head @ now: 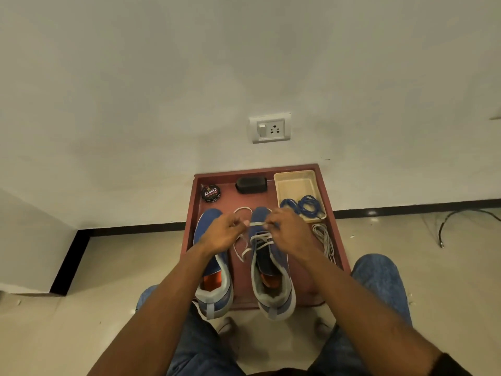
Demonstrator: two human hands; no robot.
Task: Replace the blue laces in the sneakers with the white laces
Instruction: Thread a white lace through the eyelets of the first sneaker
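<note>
Blue laces [302, 206]: out of both sneakers, heaped in the beige tray [294, 183]. Right sneaker [271, 264]: part-threaded; left hand [221, 233] and right hand [288, 233] each pinch its white lace [257, 223]. Left sneaker [212, 267]: seemingly unlaced, second white lace [324, 238] waiting on the tabletop [336, 226].

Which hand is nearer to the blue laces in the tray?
The right hand. It pinches the white lace over the right sneaker, just beside the blue laces in the tray. The left hand is farther off, over the left sneaker.
</note>
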